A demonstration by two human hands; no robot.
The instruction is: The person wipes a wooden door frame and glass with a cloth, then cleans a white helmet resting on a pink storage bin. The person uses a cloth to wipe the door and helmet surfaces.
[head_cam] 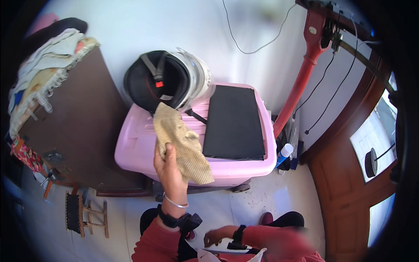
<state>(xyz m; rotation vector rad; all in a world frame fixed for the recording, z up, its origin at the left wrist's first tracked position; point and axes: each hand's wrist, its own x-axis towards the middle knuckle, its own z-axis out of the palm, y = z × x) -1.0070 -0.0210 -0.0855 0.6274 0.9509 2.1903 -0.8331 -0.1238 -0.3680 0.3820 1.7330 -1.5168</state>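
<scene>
My left hand (170, 163) grips a crumpled tan patterned cloth (183, 147), with the thumb on its near face. The cloth is in front of a pink plastic storage box (140, 144) with a ridged lid. A helmet (196, 75) lies on its side at the back left of the lid, its dark lining and strap with a red buckle facing out. A flat black rectangular item (234, 122) covers the right part of the lid. My right hand (214, 237) hangs low near my lap, fingers curled; whether it holds anything is not clear.
A brown cabinet (78, 124) topped with fringed cloths stands at the left. A red metal post (296, 88) leans at the right, near hanging cables and a blue can with a white cap (284, 153). A wooden door (340, 196) is at the right, a small stool (86, 214) at lower left.
</scene>
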